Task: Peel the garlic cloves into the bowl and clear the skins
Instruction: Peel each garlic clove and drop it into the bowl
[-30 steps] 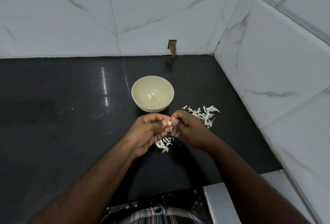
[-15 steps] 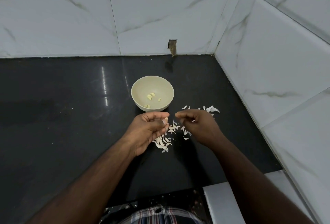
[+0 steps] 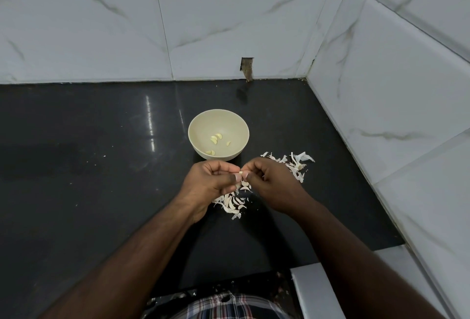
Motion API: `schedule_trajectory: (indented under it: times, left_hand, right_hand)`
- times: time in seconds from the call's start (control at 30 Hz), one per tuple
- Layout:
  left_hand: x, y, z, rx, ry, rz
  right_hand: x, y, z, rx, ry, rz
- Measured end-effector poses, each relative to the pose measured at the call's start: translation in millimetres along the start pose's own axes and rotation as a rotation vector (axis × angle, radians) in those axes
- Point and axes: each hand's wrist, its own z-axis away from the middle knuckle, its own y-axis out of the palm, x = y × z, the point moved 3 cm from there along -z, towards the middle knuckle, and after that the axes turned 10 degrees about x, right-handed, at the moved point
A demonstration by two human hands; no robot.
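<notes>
A small garlic clove (image 3: 240, 172) is pinched between the fingertips of the left hand (image 3: 213, 183) and the right hand (image 3: 272, 182), both grips closed narrowly on it, held above the dark surface (image 3: 89, 166); just beyond the grip stands a cream bowl (image 3: 195, 125) with a few peeled cloves (image 3: 216, 138) inside. Directly beneath the grip lies a heap of papery skins (image 3: 232, 204); more loose skins (image 3: 295, 165) lie beside the right hand; white marbled wall tiles (image 3: 229, 21) rise behind.
</notes>
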Motion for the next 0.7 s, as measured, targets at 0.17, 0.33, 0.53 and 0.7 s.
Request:
schedule_trajectory:
  times: [0.17,0.33,0.53,0.7]
  left_hand:
    - [-1,-3,1,0.033,-0.055,0.090]
    - [-2,-2,-1,0.081,-0.076,0.170]
    - [-1,-4,-4,0.088,-0.038,0.147]
    - [1,-3,-8,0.036,0.030,0.032]
  right_hand:
    - [0,2,-1,-0.008,-0.036,0.007]
    - [-3,3,-1,-0.084,-0.035,-0.070]
    - [-13,-2,-1,-0.076,0.034,-0.008]
    - [-11,-7,-1,-0.089,0.064,-0.204]
